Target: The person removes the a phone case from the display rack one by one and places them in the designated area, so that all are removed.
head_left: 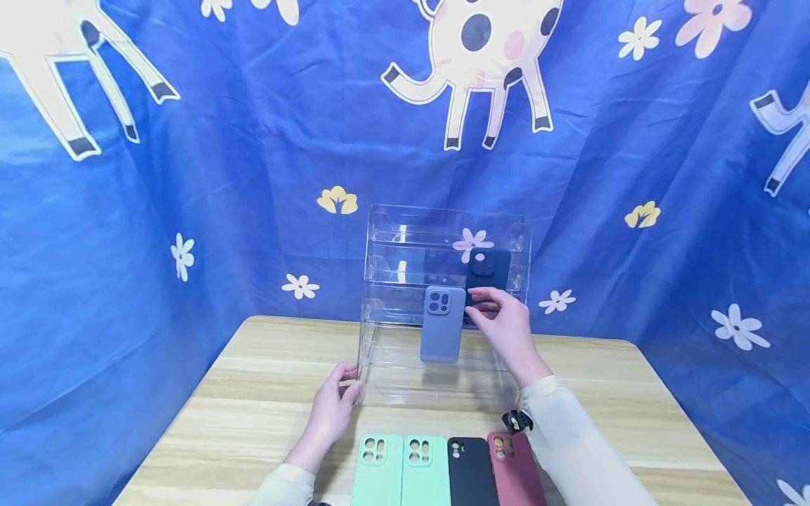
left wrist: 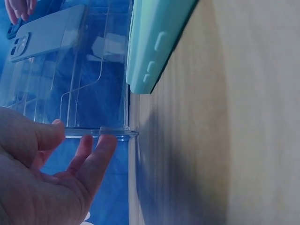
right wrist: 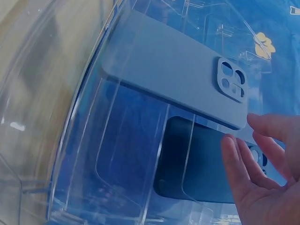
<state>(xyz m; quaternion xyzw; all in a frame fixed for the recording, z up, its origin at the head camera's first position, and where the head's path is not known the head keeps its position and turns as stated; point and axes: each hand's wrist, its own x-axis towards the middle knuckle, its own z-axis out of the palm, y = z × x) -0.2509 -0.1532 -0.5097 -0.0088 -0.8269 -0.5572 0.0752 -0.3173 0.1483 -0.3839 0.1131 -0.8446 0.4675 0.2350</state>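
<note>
A clear tiered display rack (head_left: 392, 337) stands on the table. A grey-blue phone case (head_left: 441, 337) leans in one of its lower tiers, camera cutouts at the top. Behind it and to the right, a dark navy phone case (head_left: 500, 263) stands in a higher tier. My right hand (head_left: 503, 327) is beside the grey-blue case's upper right corner, thumb and fingers apart, overlapping the dark case in the head view. With loosely bent fingers, my left hand (head_left: 332, 411) is at the rack's left side; its fingertips (left wrist: 108, 140) meet the clear edge in the left wrist view.
Along the front of the table lie two mint phone cases (head_left: 377, 478) (head_left: 427, 478), a black phone case (head_left: 471, 478) and a dark red phone case (head_left: 519, 478), partly under the right sleeve. A blue patterned curtain (head_left: 304, 176) hangs behind the table (head_left: 272, 372).
</note>
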